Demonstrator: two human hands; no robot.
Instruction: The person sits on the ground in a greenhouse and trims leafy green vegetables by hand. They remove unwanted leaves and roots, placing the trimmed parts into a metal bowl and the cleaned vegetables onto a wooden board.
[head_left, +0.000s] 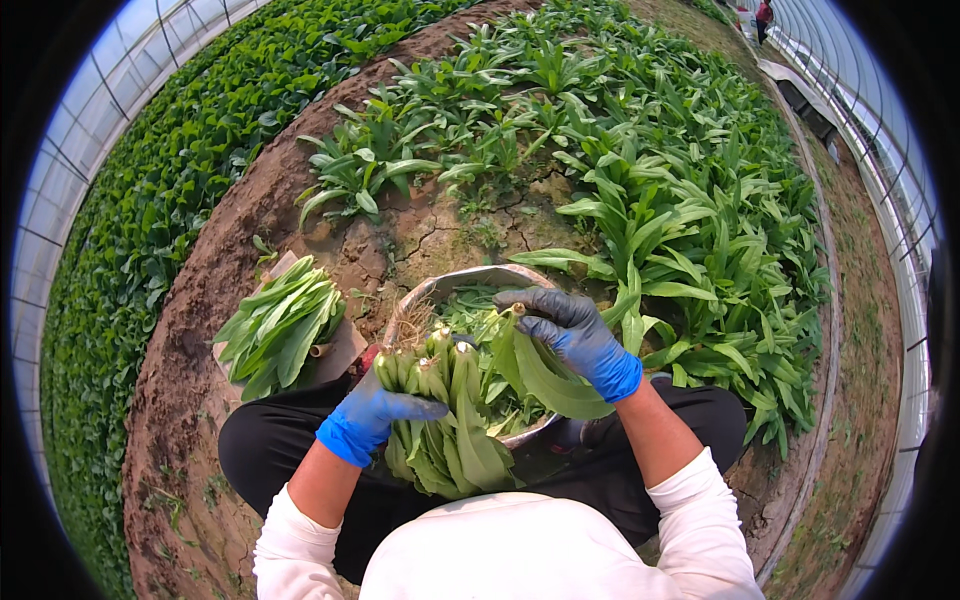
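My left hand (382, 409), in a blue glove with dirt-darkened fingers, is closed around a bunch of leafy lettuce-like greens (450, 435). Their pale cut stem ends point away from me, and the leaves hang toward my lap. To the right, my right hand (574, 337), gloved the same way, pinches the stem end of a single plant or leaf cluster (551, 379) whose leaves droop down. Under both hands, between my knees, stands a round tub (409, 300) holding loose green leaves (469, 304). The bunch hides part of it.
At left, a stacked bundle of the same greens (281, 326) lies on a flat brown sheet (341, 352). Ahead and right grow rows of long-leaved plants (705, 217). A darker leafy bed (202, 142) fills the far left. A distant person (763, 19) stands near the greenhouse wall (847, 60).
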